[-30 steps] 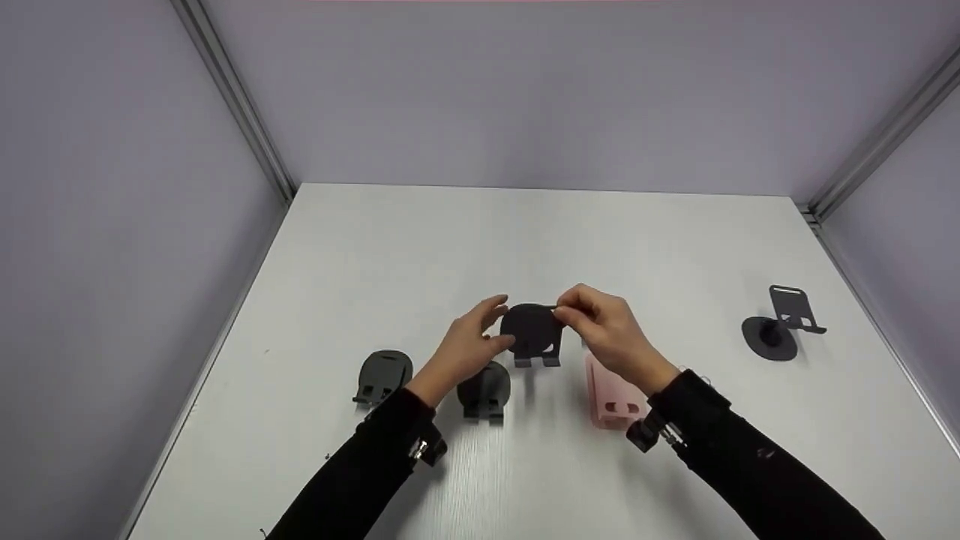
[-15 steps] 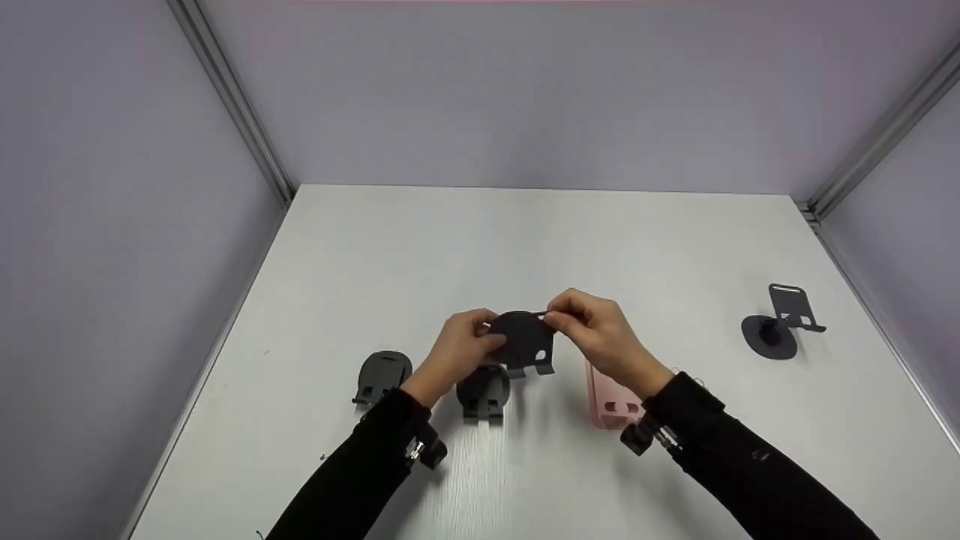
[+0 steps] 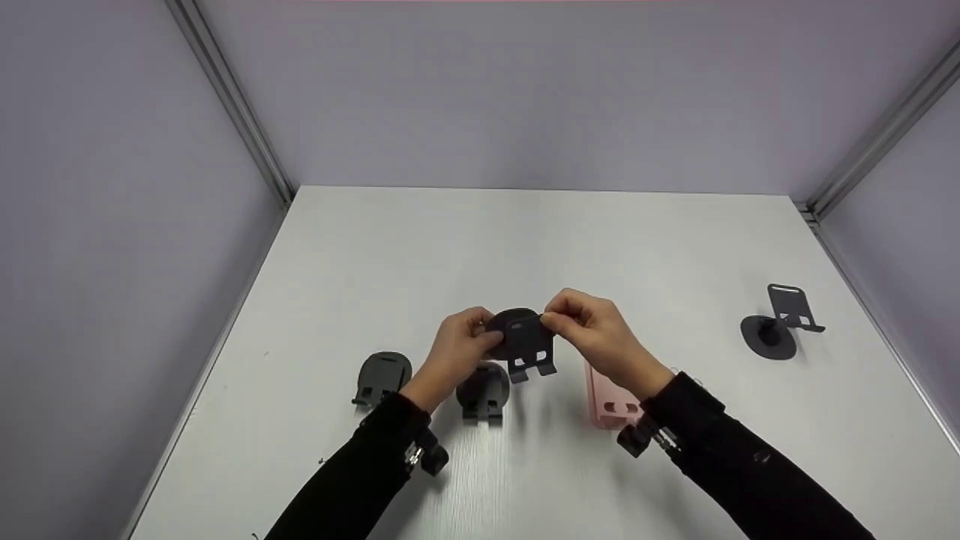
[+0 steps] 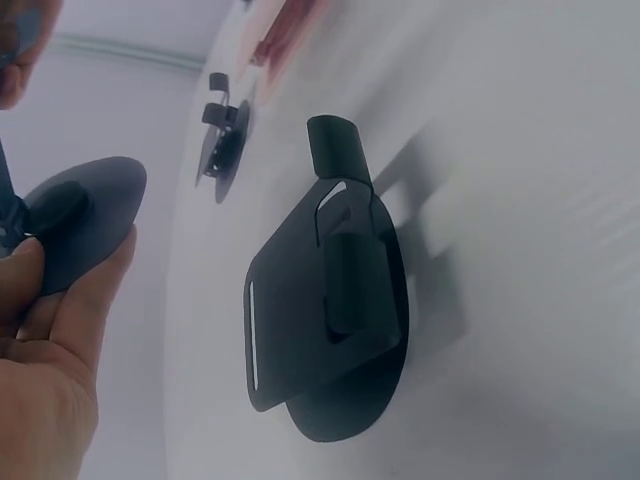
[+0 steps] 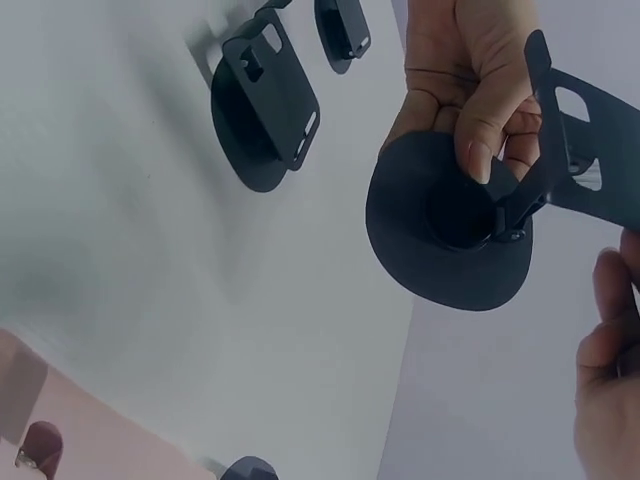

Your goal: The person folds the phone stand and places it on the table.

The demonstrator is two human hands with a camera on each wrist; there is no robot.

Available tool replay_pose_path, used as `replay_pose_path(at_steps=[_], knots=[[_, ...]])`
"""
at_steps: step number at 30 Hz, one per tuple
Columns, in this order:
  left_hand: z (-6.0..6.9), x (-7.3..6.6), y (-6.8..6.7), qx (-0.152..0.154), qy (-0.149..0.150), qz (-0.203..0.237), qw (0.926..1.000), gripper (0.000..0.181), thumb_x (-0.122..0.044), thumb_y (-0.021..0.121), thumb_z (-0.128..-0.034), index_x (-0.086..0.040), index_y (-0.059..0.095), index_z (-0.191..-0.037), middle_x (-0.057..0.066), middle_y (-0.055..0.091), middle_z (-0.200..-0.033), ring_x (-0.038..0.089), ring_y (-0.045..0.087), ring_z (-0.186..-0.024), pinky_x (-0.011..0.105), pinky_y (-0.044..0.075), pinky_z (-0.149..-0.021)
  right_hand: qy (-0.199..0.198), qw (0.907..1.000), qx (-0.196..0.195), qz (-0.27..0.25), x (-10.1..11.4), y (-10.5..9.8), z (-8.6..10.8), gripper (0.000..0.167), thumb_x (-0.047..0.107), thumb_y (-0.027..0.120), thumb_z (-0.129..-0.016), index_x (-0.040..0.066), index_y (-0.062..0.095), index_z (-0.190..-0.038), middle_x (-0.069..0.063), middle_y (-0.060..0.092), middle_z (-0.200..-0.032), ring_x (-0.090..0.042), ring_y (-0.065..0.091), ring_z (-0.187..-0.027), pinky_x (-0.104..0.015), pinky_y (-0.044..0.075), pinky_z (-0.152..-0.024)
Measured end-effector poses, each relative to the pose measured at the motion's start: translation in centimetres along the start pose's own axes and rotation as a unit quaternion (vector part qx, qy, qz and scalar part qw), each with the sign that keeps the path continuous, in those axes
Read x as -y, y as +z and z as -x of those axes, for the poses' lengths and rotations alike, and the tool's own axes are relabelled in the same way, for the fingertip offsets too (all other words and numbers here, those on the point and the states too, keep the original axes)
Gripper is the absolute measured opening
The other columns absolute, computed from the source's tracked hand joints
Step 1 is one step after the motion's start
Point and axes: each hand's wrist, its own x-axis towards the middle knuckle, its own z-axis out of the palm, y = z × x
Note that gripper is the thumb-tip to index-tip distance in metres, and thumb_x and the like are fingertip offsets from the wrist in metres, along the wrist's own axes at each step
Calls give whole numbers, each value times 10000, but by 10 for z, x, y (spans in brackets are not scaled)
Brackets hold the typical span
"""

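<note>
A black folding phone stand (image 3: 531, 339) is held above the table between both hands. My left hand (image 3: 459, 351) grips its round base, thumb on the upper face, as the right wrist view shows with the base (image 5: 400, 225). The slotted plate stands out at an angle from the base, and my right hand (image 3: 594, 324) pinches its upper edge between thumb and fingers. Just below my left hand, a folded black phone stand (image 3: 482, 394) lies on the table. Partly under my right forearm is a pink phone stand (image 3: 611, 401).
Another folded dark phone stand (image 3: 382, 377) lies left of the left wrist. Far right, an unfolded black phone stand (image 3: 780, 322) stands on its round base. The white table (image 3: 420, 247) meets grey walls at its back and sides.
My left hand has closed round the base, and the held stand has shifted slightly left. Its plate has swung away from the base, with the right hand still pinching the plate's edge.
</note>
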Motion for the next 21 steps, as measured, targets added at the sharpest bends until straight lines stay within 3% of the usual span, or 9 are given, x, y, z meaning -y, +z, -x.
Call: replay_pose_path(at_steps=[4,12,21], knots=[[0,1,0,-105,229,-32,9997,46,76,665,-911,51,648,-947,118,737,-820,159,721,-756,312,625,-706,11,10000,-60,68,4,3,-1,136,140,684,-988,35,661,-904,-45,642,-837,-150,590,-796,-269,527,-775],[2,2,-2,-283,418,-159,9986,52,56,668,-932,58,667,-984,149,740,-843,203,735,-774,458,630,-776,22,9998,-43,206,8,7,-2,126,161,682,-992,82,662,-896,-21,660,-830,-162,597,-801,-271,506,-752],[3,2,-3,-420,527,18,9977,36,86,665,-918,69,658,-949,147,731,-807,213,747,-779,374,635,-748,-48,9999,-85,98,8,10,-3,133,148,686,-986,65,661,-885,-19,660,-817,-153,577,-775,-256,478,-711]])
